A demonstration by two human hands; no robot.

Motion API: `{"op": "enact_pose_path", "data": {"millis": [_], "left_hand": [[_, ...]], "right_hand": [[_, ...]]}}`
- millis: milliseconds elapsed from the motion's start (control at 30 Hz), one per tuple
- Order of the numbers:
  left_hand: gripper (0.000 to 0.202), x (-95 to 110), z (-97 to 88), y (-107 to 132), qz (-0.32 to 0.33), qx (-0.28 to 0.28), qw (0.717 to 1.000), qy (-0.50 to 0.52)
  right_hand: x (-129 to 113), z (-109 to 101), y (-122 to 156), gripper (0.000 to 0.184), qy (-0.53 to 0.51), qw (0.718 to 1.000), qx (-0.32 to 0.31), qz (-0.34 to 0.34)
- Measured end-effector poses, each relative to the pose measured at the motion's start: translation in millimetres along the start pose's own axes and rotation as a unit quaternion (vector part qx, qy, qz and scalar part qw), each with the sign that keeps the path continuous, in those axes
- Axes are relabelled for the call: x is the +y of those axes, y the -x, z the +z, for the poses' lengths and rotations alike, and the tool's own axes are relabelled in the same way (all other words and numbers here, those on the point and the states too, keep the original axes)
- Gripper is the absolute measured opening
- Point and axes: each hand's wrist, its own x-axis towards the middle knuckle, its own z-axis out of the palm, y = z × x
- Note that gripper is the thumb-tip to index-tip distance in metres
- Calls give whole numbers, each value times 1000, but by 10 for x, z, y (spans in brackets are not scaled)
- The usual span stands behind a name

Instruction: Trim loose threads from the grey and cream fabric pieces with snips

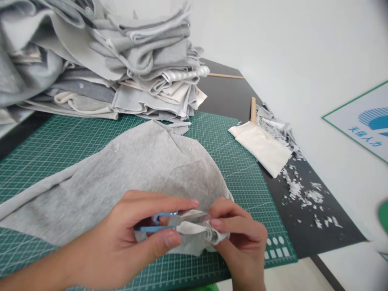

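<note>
A large grey fabric piece [130, 161] lies spread over the green cutting mat [212, 133]. My left hand [130, 230] is closed around blue-handled thread snips [160, 228], whose metal blades point right. The blade tips meet a bunched grey edge of the cloth. That gathered edge is pinched by my right hand [239, 230] between thumb and fingers, just right of the blades. How far the blades are parted is partly hidden by my fingers and the cloth.
Folded grey and cream fabrics [151, 60] are piled high at the back left. On the right, a cream cloth piece [262, 147] lies over the mat's edge, beside a wooden stick [253, 110] and fabric scraps [298, 190] on the black table [327, 226]. A white wall rises behind.
</note>
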Motion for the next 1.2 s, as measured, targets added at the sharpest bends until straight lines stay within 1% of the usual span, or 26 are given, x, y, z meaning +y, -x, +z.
{"op": "enact_pose_path", "data": {"millis": [100, 167, 267, 400, 467, 567, 700, 1000, 1100, 1200], "left_hand": [[35, 19, 23, 26, 31, -5, 999, -25], [34, 41, 29, 31, 58, -6, 998, -40], [32, 81, 19, 35, 83, -1, 994, -67], [32, 88, 0, 26, 84, -4, 992, -93], [36, 63, -4, 7, 92, -10, 993, -75], [40, 22, -12, -27, 106, -24, 994, -18], [37, 8, -17, -46, 111, -42, 992, 31], [37, 47, 29, -66, 107, -39, 993, 43], [36, 65, 34, -74, 104, -48, 993, 28], [36, 90, 39, -82, 116, -57, 991, 22]], "right_hand": [[-23, 19, -17, 37, 7, 1000, 0, -10], [-32, 27, -20, 37, 14, 1000, 3, -13], [-38, 37, -18, 31, 22, 999, 6, -26], [-32, 36, -7, 22, 22, 999, 5, -42], [-23, 25, 3, 21, 14, 999, -1, -43], [-7, 5, 15, 20, -10, 999, -9, -39], [4, -3, 10, 18, -36, 999, -6, -36], [26, -1, 10, 17, -60, 997, -17, -42], [43, -9, 16, 17, -77, 996, -14, -38], [53, -15, 17, 17, -89, 995, -10, -30]]}}
